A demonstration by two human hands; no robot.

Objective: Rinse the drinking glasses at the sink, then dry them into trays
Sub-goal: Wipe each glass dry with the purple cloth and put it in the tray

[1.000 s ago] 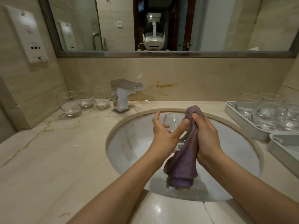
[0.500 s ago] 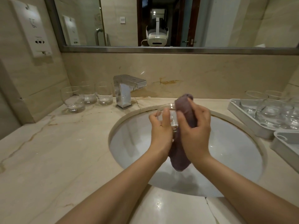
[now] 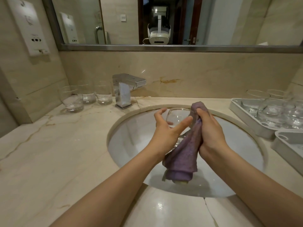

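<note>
Head view: sink centre frame, both forearms reaching in from the bottom edge.
Glass in hand: clear drinking glass (image 3: 177,117) held over the sink basin (image 3: 131,140), centre of frame, between the 2 hands; long axis roughly upright, rim tipped a little away from the camera.
Left hand: left hand (image 3: 165,128) cups the glass from the left, fingers curved round its far side, thumb stretched across its near side.
Right hand: right hand (image 3: 209,128) pinches the purple cloth (image 3: 185,153) against the glass's right side; the cloth's top bunches at the rim, its tail hangs down into the basin.
Nearer hand for the tray: right hand, by my reckoning; the grey tray (image 3: 249,118) with dried glasses lies to the right of frame, a 2nd tray (image 3: 285,145) just below it.
Waiting: 3 glasses (image 3: 85,97) stand at left beside the tap (image 3: 124,90).
Surface: pale veined marble worktop (image 3: 57,153), glossy, likely slick if wet.
Room: mirror (image 3: 164,22) above the backsplash, wall socket panel (image 3: 31,28) upper left.
</note>
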